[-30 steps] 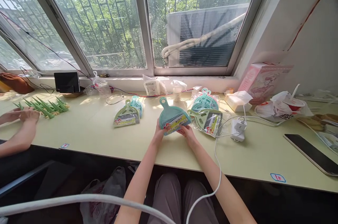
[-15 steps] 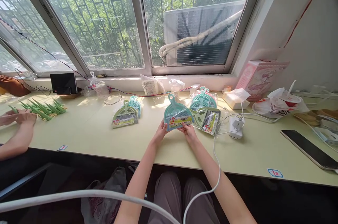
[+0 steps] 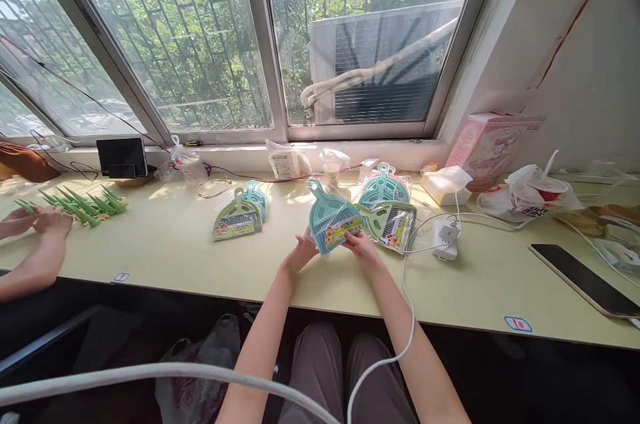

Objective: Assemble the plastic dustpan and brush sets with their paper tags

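Looks kinda midway, gripping a teal dustpan point(image 3: 329, 207) with left hand point(image 3: 302, 252) and right hand point(image 3: 365, 249), not laid on the counter point(image 3: 170, 237) yet.

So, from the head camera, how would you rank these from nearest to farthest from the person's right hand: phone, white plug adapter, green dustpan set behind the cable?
From the right hand:
1. Green dustpan set: just beyond, to its right.
2. White plug adapter: farther right.
3. Phone: farthest, well out to the right.
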{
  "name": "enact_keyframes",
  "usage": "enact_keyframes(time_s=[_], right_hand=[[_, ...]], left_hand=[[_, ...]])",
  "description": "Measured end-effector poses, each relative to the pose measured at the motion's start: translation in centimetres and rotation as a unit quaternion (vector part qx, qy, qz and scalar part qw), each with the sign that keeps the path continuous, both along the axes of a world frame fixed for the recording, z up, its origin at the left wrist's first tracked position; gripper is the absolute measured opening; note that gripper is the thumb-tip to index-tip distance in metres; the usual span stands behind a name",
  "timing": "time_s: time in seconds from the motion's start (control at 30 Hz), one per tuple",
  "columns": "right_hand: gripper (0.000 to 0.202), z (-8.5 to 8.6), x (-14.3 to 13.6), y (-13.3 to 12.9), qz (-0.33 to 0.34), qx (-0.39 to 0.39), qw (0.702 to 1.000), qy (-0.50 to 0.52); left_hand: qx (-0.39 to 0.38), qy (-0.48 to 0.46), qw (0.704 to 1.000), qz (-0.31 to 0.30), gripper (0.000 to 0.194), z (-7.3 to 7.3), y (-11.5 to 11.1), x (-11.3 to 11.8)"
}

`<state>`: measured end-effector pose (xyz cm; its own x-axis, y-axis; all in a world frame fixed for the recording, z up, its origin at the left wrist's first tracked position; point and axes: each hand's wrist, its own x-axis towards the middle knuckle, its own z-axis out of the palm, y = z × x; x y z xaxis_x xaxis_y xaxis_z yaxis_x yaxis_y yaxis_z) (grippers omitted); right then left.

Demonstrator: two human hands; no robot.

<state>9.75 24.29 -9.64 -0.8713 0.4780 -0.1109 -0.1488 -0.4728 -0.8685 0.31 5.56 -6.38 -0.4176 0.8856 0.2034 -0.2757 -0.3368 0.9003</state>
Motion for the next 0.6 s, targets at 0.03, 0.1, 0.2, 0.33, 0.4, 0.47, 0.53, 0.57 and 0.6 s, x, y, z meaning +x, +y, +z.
enact_keyframes(time_s=[0.03, 0.1, 0.2, 0.33, 0.4, 0.47, 0.53, 0.57, 0.6], right_hand=[[0.058, 0.2, 0.1, -0.1, 0.006, 0.000, 1.000, 0.004], [0.059, 0.6, 0.3, -0.3, 0.028, 0.002, 1.000, 0.011], [0.058, 1.0, 0.6, -0.6, 0.078, 0.015, 0.997, 0.018], [0.053, 1.1, 0.6, -1.3, 0.148, 0.041, 0.988, 0.020], [0.051, 1.1, 0.6, -1.8, 0.173, 0.053, 0.983, 0.013], [0.050, 1.1, 0.6, -2.2, 0.178, 0.062, 0.982, 0.005], [0.048, 1.1, 0.7, -2.4, 0.163, 0.059, 0.985, 0.010], [0.046, 1.1, 0.8, -2.4, 0.155, 0.054, 0.986, 0.016], [0.046, 1.1, 0.8, -2.4, 0.147, 0.049, 0.988, 0.021]], left_hand=[[0.001, -0.004, 1.000, -0.013, 0.099, 0.1, -0.3, -0.1], [-0.003, -0.023, 1.000, -0.010, 0.098, 0.2, -0.6, -0.6], [-0.035, -0.065, 0.996, 0.045, 0.079, -0.1, -0.3, -1.8], [-0.095, -0.082, 0.991, 0.040, 0.061, -0.3, 1.5, -2.1], [-0.070, -0.073, 0.995, 0.010, 0.058, -0.2, 2.6, -1.3], [-0.031, -0.057, 0.998, -0.019, 0.058, -0.1, 3.7, 0.0], [-0.019, -0.042, 0.998, -0.045, 0.062, -0.3, 5.0, 1.1], [-0.030, -0.037, 0.997, -0.060, 0.065, -0.4, 5.7, 1.4], [-0.047, -0.034, 0.996, -0.075, 0.066, -0.6, 6.4, 1.6]])
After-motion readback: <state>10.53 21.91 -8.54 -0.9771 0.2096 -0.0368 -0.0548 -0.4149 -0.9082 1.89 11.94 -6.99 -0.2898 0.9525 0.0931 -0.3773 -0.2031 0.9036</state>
